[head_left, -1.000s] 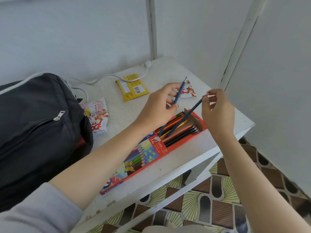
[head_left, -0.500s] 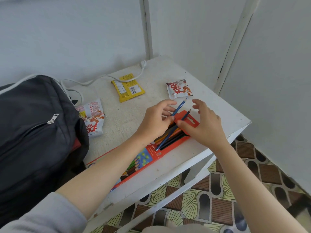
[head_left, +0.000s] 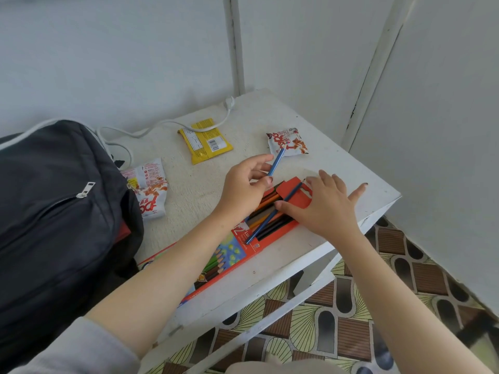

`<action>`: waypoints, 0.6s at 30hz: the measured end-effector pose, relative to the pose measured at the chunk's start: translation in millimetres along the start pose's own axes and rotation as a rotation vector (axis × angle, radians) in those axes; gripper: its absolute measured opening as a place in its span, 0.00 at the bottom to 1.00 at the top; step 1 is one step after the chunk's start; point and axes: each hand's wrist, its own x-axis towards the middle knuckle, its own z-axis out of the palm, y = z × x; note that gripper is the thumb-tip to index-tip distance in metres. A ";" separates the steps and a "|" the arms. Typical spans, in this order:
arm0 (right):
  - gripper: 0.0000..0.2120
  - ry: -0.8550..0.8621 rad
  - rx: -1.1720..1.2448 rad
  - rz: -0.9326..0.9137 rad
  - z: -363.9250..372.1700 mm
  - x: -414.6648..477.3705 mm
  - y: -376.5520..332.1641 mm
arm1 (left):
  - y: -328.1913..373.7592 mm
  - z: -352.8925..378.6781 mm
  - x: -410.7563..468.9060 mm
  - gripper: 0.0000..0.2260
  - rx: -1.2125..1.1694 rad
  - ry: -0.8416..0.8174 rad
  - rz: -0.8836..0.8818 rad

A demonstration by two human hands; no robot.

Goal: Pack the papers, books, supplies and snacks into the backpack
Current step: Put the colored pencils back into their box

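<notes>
Head view, looking down on the white surface (head_left: 189,203). Pinches a blue pencil (head_left: 275,164) in the left hand (head_left: 247,186), tip raised toward the far edge. Presses a darker pencil (head_left: 263,225) with the straight, spread fingers of the right hand (head_left: 324,210), slantwise over the row in the open pencil box (head_left: 243,248) along the front edge. Better to turn that pencil into line with its neighbours, slide it under the cover, lay the second in parallel, then close the red flap (head_left: 293,197) before lifting. Leaves out a yellow packet (head_left: 206,143) near the far edge, a white packet (head_left: 287,143) toward the right edge, another packet (head_left: 149,190) against the backpack (head_left: 54,211) at the left edge.
</notes>
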 end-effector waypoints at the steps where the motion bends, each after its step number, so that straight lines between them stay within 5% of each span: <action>1: 0.42 -0.005 0.015 0.005 -0.4 0.5 -0.6 | 2.5 -0.3 0.6 0.19 -0.023 0.002 -0.007; 7: 0.38 0.041 0.273 0.079 -3.7 2.2 -2.9 | 12.9 -3.0 7.5 0.18 -0.094 0.036 0.006; 18: 0.39 0.186 0.436 0.062 -4.0 0.7 2.7 | -3.8 1.6 -3.9 0.21 0.172 -0.114 0.082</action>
